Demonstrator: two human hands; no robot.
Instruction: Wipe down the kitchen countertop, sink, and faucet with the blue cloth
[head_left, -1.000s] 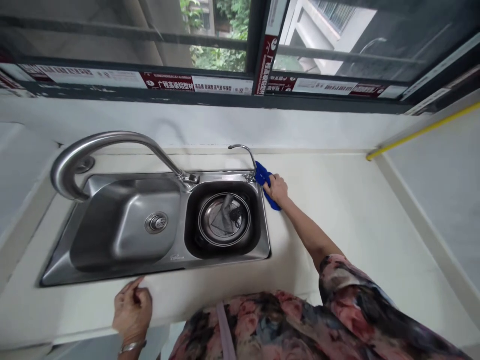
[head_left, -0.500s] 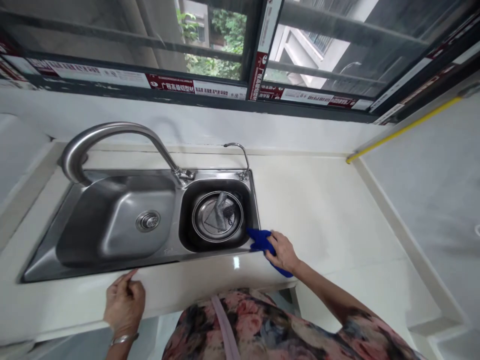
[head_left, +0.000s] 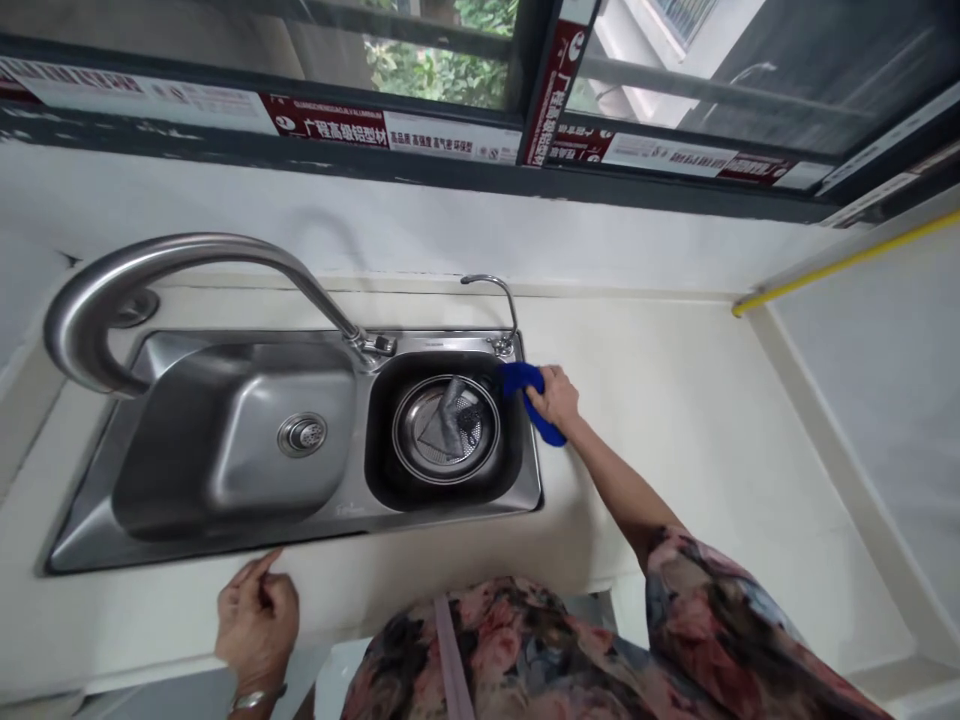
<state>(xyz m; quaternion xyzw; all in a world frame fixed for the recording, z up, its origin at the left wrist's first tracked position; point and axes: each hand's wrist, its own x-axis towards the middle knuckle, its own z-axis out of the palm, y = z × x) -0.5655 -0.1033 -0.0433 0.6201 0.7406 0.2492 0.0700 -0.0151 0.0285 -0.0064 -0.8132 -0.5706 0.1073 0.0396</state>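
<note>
My right hand (head_left: 556, 397) presses a blue cloth (head_left: 525, 385) onto the right rim of the steel double sink (head_left: 536, 480), beside the small basin. In that basin sits a round metal strainer (head_left: 448, 430) with a grey rag in it. My left hand (head_left: 257, 618) rests with curled fingers on the front edge of the cream countertop (head_left: 675, 440), below the large basin (head_left: 240, 430), holding nothing.
A big curved steel faucet (head_left: 180, 265) arches over the large basin, and a small thin tap (head_left: 501, 300) stands behind the small one. A window with a dark frame (head_left: 465, 170) runs along the back wall. A yellow pipe (head_left: 840, 265) crosses the right corner.
My right hand slid the blue cloth down the sink's right rim to its front corner, then back up toward the small tap. My left hand stayed on the counter's edge.
</note>
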